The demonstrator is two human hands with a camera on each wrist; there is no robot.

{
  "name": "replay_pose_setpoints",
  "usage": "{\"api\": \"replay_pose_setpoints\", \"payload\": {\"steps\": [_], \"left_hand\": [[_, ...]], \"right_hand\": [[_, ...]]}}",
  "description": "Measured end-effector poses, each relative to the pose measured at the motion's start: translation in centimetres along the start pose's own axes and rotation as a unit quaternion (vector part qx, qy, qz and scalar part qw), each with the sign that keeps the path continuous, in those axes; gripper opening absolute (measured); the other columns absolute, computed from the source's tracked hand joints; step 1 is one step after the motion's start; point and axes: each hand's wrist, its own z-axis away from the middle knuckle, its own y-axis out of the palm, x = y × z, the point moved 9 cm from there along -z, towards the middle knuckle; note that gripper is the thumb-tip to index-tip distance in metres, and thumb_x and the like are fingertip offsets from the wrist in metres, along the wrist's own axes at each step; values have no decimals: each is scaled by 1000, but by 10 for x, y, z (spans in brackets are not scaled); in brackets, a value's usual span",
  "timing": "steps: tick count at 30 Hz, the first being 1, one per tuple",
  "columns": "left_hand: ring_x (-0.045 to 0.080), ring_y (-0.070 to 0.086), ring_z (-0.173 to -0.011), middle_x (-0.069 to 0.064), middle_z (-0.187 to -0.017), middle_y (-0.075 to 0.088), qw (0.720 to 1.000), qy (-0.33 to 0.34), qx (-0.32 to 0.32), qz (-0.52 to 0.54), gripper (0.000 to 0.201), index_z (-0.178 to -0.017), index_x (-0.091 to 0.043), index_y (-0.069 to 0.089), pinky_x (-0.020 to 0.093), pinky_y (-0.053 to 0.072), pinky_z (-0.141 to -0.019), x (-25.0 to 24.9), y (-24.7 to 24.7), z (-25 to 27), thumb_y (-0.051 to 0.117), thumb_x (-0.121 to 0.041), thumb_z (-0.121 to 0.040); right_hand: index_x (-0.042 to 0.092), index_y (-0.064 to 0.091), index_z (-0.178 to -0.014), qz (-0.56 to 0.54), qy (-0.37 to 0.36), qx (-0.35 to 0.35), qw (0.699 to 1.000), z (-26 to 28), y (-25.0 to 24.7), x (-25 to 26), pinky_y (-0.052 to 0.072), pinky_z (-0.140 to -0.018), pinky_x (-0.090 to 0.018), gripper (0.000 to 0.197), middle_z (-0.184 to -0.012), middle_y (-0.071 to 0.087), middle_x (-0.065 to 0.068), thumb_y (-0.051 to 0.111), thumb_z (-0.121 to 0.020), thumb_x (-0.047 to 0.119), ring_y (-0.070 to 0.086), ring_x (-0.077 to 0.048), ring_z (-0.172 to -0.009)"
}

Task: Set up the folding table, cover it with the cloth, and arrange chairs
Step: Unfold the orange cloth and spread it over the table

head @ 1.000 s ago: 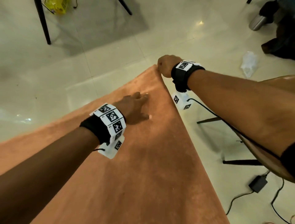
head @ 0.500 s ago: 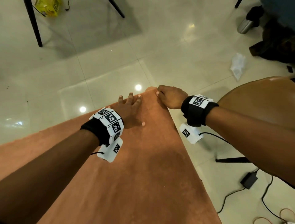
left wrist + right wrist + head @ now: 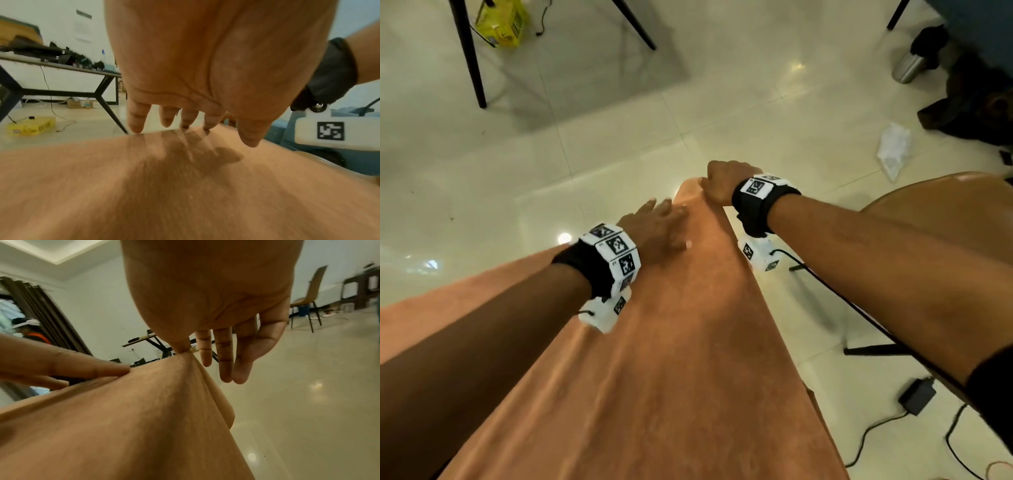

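Right wrist: cloth (image 3: 144, 426) corner between fingers (image 3: 205, 347).

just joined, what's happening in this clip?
A person is spreading an orange-brown cloth over a table. The left hand lies flat on top of the cloth with fingers straight, near the far corner. The right hand pinches the cloth at that corner, bunching it into a small peak. The cloth covers the whole visible top and hangs over the right edge. A brown chair stands to the right of the table, not yet pushed in.
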Motion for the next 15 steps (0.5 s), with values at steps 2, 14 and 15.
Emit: {"api": "replay_pose_setpoints", "payload": {"steps": [2,14,15], "left_hand": [[36,-1,-150,12,-163,-6,1000,7,-6,-12,87,-156,-29,0,56,15,-119,-15,10,20,22,-75,-86],[31,-7,-150,4,-163,-14,998,-36,-48,34,80,-156,-29,-1,60,14,-117,-93,64,88,42,-57,-94],[31,-8,-150,3,-163,-13,997,-38,-57,38,79,-156,-29,-1,60,13,-117,-105,75,99,41,-56,-95]], "right_hand": [[20,56,-122,-10,5,-3,1000,30,-5,-6,40,-77,-36,50,-121,64,-10,34,-97,58,60,-35,-107],[29,27,-147,-109,3,19,994,207,41,-17,42,-76,-35,64,-115,67,-6,49,-92,55,64,-31,-102],[29,26,-147,-112,3,22,993,225,51,-21,44,-78,-37,65,-116,67,-7,49,-92,55,64,-32,-103]]}}
